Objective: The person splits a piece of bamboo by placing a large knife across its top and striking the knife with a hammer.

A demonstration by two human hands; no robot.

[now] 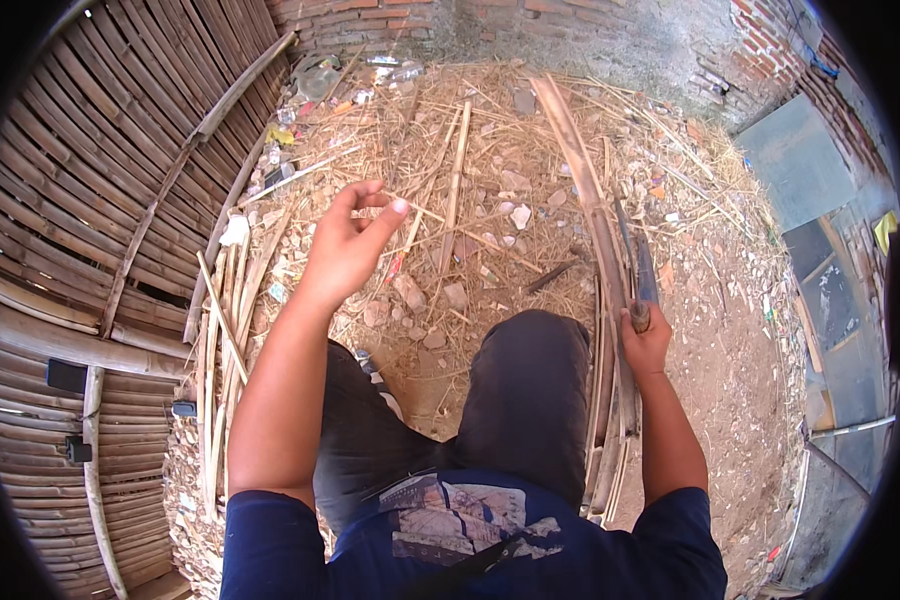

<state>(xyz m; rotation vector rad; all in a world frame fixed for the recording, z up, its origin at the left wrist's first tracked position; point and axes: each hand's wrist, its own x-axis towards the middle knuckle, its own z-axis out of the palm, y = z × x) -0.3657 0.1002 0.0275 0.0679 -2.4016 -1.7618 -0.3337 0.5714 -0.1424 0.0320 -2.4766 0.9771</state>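
Right now, the right hand (pixel 648 345), right of the frame's centre, is grasping the brown handle of a bladed tool (pixel 646 275), its fingers wrapping around the grip while the dark blade is pointing toward the top of the frame. Just left of that hand, a long bamboo piece (pixel 575 155) is running from the upper middle of the frame down toward the lower right of centre, with narrower strips lying along it; whether hand and bamboo are touching, I cannot tell.

Left of centre, the left hand (pixel 355 235) is hovering released above the ground, fingers curling loosely and thumb stretching out. A thin pale sliver (pixel 428 212) is showing just beside the thumb tip; contact between them is unclear.

A pale bamboo strip (pixel 458 175) is lying in the upper middle, among straw and stones. At the left, more bamboo strips (pixel 232 310) are lying in a bundle near a slatted wall (pixel 80 190). A brick wall (pixel 370 25) is spanning the top, and a grey panel (pixel 795 165) is leaning at the upper right.
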